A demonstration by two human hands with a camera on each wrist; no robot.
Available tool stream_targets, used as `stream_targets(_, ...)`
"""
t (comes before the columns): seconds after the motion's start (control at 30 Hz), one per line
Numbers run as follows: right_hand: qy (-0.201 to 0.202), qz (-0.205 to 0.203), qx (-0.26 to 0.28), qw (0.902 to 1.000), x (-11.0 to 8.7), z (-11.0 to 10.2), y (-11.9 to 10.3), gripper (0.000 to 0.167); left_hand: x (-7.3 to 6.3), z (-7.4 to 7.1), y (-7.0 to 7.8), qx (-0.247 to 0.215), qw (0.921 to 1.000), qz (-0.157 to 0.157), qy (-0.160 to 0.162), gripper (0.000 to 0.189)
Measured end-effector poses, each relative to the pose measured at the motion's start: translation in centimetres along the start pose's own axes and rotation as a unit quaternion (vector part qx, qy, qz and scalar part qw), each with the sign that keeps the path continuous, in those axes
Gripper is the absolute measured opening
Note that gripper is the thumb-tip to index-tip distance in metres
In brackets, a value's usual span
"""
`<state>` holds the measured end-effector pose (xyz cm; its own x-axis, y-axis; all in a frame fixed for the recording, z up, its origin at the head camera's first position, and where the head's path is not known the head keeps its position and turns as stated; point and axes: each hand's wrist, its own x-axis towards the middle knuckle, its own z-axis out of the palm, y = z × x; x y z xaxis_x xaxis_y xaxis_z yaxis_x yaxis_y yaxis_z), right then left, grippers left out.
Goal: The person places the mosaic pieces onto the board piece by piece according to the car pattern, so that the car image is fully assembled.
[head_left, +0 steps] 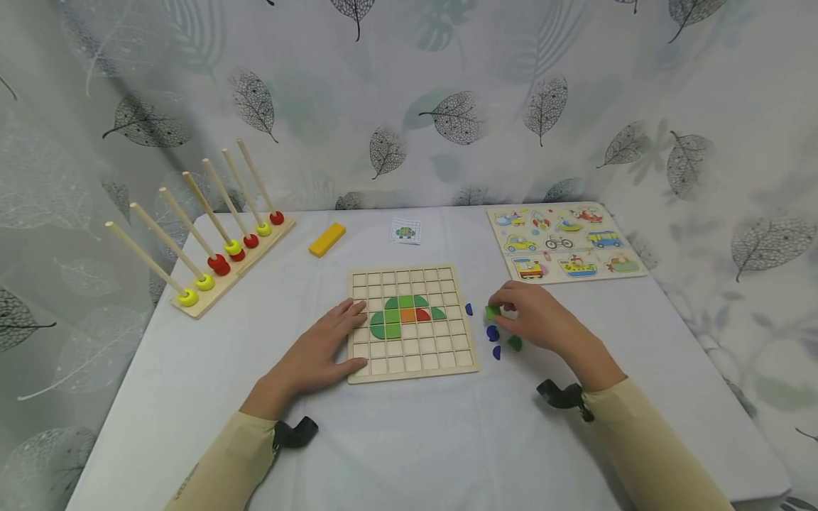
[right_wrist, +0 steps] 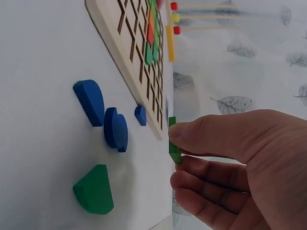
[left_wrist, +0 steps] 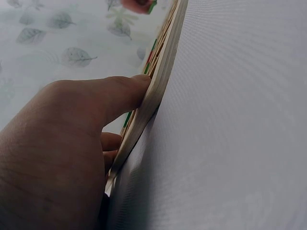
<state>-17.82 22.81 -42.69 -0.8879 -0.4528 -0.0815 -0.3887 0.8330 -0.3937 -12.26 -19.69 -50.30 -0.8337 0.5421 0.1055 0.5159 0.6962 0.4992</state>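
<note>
White table (head_left: 409, 440), grid board (head_left: 422, 362), yellow block (head_left: 327, 240)

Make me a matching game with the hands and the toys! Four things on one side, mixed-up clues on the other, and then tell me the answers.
Things:
1. left hand
2. right hand
3. yellow block
4. vehicle board

Clues:
A. between the peg stand and the picture card
B. pinching a green piece
C. farther back and to the right of the grid board
D. touching the grid board's left edge

Pairs: 1-D, 2-B, 3-A, 4-C
</note>
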Motion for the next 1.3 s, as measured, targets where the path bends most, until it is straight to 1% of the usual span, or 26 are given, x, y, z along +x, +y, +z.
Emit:
stream_targets(0.27, -0.001, -0.018, -0.002, 0.9998, 0.7, 0.0, -1.0, 0.026, 0.0, 0.0, 0.0, -0.004, 0.9999, -0.007, -0.006, 0.081)
stream_targets(0.4, -0.004, -0.019, -0.004, 0.9998, 1.0, -0.1, -1.7, 0.026, 0.0, 0.0, -0.1, -0.005, 0.9999, -0.010, -0.007, 0.081)
stream_targets(0.57, 0.007, -0.029, -0.004, 0.9996, 1.3, 0.1, -2.4, 0.024, -0.1, 0.0, -0.1, -0.005, 0.9999, -0.008, -0.007, 0.082)
stream_targets(0.7, 0.011, -0.046, -0.002, 0.9989, 1.5, 0.1, -2.9, 0.025, -0.1, 0.1, -0.2, -0.002, 0.9999, -0.007, -0.008, 0.082)
stream_targets(0.9, 0.009, -0.067, -0.002, 0.9977, 2.1, 0.1, -3.9, 0.026, -0.1, 0.0, -0.2, -0.004, 1.0000, -0.006, -0.006, 0.082)
stream_targets(1.1, 0.002, -0.085, 0.012, 0.9963, 2.7, 0.5, -4.8, 0.024, -0.1, 0.0, -0.2, -0.006, 1.0000, -0.005, -0.005, 0.081)
stream_targets(1.3, -0.010, -0.090, 0.016, 0.9958, 3.0, 0.7, -5.8, 0.025, -0.1, 0.0, -0.2, -0.009, 0.9999, -0.005, -0.005, 0.081)
